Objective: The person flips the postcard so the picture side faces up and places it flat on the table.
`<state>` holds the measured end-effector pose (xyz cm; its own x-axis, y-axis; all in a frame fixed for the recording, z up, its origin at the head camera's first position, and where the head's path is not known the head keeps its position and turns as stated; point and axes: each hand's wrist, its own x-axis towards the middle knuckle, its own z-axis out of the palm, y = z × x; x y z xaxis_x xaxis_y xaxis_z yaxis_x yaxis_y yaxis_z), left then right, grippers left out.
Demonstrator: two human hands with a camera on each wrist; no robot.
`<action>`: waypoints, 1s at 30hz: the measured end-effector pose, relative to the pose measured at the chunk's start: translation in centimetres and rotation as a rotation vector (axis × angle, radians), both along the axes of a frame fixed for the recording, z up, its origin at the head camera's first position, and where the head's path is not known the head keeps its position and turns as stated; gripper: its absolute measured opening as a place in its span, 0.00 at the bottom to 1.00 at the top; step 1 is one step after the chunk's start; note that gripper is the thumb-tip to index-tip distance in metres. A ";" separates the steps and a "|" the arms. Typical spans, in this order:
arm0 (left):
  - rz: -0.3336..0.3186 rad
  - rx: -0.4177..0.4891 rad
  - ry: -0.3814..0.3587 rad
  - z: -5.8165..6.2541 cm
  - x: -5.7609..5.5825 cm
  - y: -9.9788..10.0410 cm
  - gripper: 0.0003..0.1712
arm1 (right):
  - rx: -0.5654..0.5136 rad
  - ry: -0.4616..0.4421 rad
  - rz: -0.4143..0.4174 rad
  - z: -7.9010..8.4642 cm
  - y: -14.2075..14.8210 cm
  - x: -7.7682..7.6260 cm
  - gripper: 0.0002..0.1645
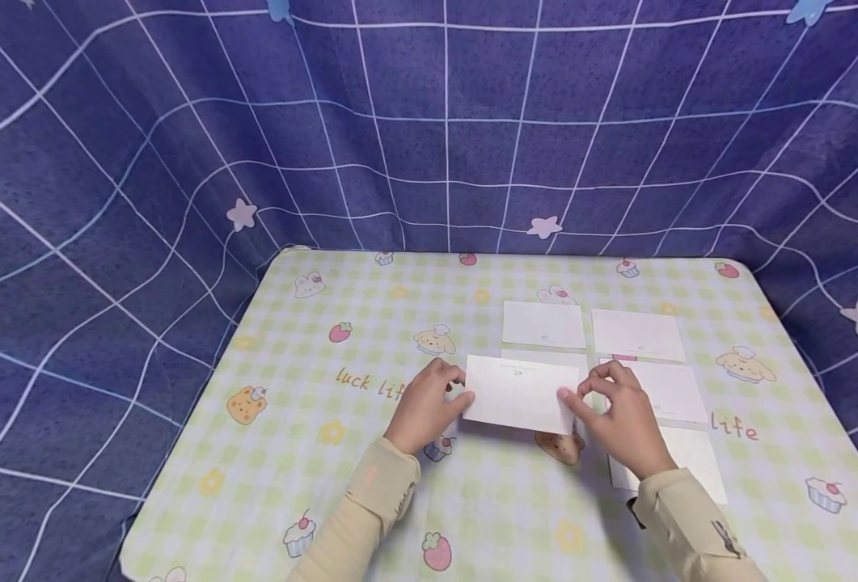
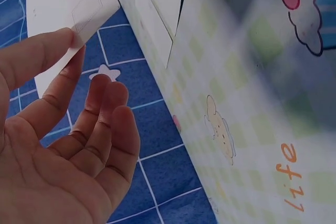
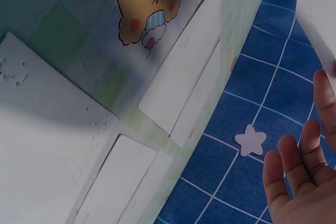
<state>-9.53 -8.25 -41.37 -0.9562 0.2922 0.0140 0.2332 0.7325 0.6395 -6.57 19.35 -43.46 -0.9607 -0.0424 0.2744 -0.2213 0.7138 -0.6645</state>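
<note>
Both hands hold a white card (image 1: 519, 392) above the table; faint small print runs near its far edge. My left hand (image 1: 426, 406) pinches the card's left edge between thumb and forefinger. In the left wrist view, the card (image 2: 63, 3) has a thin printed outline near its corner, and the other fingers of the left hand (image 2: 68, 129) are loosely bent. At the opposite edge, the right hand (image 1: 623, 420) pinches with thumb and forefinger. Only part of the right hand (image 3: 310, 171) shows in its own wrist view.
Several similar cards lie in two columns: a back left card (image 1: 543, 325), a back right card (image 1: 638, 335), a middle right card (image 1: 672, 392) and a front right card (image 1: 691, 461). Another is partly hidden behind the held card. A blue grid curtain (image 1: 414, 137) hangs behind the table (image 1: 276, 485).
</note>
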 end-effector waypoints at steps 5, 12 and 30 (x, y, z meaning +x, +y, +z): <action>0.000 0.024 0.009 -0.1 0.0 -0.1 0.08 | -0.009 0.010 0.003 0.1 0.1 0.1 0.15; 0.000 0.103 0.038 -0.4 0.0 -0.3 0.06 | -0.023 0.035 -0.001 0.1 0.2 0.4 0.14; 0.083 0.328 0.185 -1.5 -0.2 0.2 0.05 | -0.157 -0.038 -0.095 -0.5 0.9 1.1 0.32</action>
